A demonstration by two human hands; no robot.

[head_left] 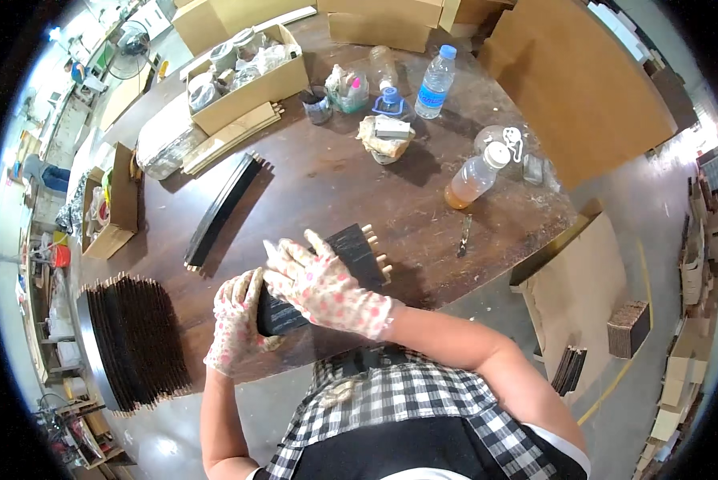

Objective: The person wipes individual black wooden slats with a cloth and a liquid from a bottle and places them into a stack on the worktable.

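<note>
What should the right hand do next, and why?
Perhaps slide the right hand along the dark board toward the pegs at its right end: that hand lies across the middle, while the left hand grips the left end, so opposite ends would be steadied.

Got pink dots all over the cream gloves (327, 292), mostly black on the board (357, 254), beige on its pegs (381, 258), black-and-white checks on the apron (423, 392), dark brown on the table (319, 174).

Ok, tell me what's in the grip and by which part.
A black pegged piece: left hand at its left end, right hand laid across its middle.
</note>
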